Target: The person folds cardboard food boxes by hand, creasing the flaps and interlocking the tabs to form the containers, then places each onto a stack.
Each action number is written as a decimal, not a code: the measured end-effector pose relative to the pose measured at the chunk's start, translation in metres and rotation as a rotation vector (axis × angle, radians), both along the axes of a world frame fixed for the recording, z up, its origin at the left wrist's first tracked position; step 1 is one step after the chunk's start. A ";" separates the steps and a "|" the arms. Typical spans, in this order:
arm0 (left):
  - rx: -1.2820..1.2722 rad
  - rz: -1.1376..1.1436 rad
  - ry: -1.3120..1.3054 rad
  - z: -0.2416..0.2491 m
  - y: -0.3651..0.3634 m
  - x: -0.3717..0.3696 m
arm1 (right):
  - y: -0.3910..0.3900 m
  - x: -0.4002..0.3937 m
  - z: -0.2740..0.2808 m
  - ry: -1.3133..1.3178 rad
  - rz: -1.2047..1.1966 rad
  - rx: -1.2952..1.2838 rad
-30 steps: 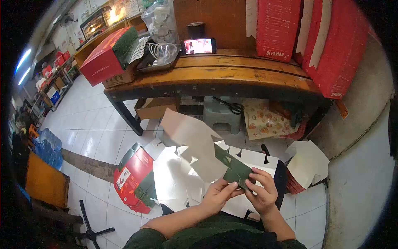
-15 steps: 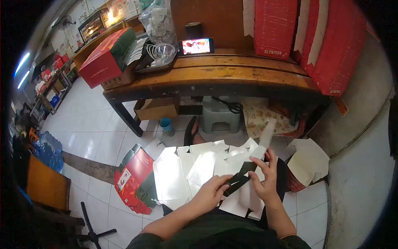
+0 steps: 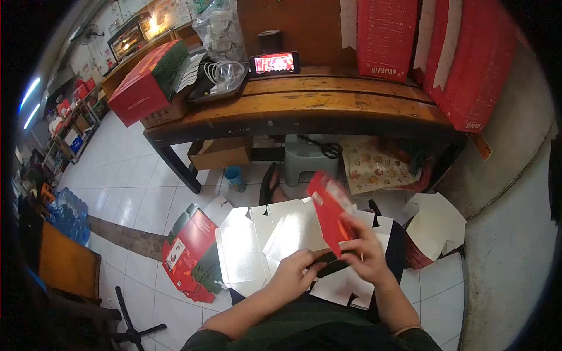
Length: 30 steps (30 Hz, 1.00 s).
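Note:
A red and dark green cardboard carton (image 3: 329, 213) stands tilted over my lap, partly folded, its upper part blurred. My left hand (image 3: 294, 271) pinches its dark lower edge. My right hand (image 3: 364, 251) is closed on its right side, fingers bent round the card. Under both hands, white unfolded carton sheets (image 3: 243, 248) lie across my lap with their pale side up. Left of my lap, red and green printed carton sheets (image 3: 190, 251) rest on the floor. More carton sheets (image 3: 432, 225) are stacked to the right, pale side up.
A wooden bench (image 3: 328, 102) stands ahead, bearing a phone (image 3: 274, 63), a red box (image 3: 143, 85), a black tray (image 3: 219, 88) and tall red carton bundles (image 3: 386, 38). Beneath it are a grey stool (image 3: 301, 161) and a blue cup (image 3: 235, 178). A wall (image 3: 509, 175) bounds the right.
The carton between my hands has turned, so its red printed face shows instead of the pale side. My right hand has shifted slightly down and left; my left hand stays nearly in place.

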<state>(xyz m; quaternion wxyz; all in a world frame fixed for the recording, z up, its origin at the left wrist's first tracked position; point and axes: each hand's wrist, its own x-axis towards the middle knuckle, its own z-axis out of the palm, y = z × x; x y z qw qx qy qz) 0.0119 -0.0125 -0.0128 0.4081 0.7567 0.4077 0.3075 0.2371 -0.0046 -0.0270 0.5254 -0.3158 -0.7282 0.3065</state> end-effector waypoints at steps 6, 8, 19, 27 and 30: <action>0.168 -0.154 0.016 -0.017 0.020 -0.007 | 0.002 0.016 -0.021 0.408 -0.337 -0.410; 0.248 -0.161 0.154 -0.016 0.024 -0.007 | -0.001 0.015 -0.017 0.459 -0.293 -0.420; 0.367 -0.060 0.315 0.006 0.059 -0.015 | -0.018 0.011 0.000 0.127 -0.198 -0.356; -0.555 -0.190 -1.080 0.006 0.036 -0.013 | -0.017 -0.003 0.019 -0.044 0.052 0.125; -0.523 -0.117 -1.048 0.004 0.029 -0.004 | -0.030 -0.016 0.020 0.549 0.069 -0.155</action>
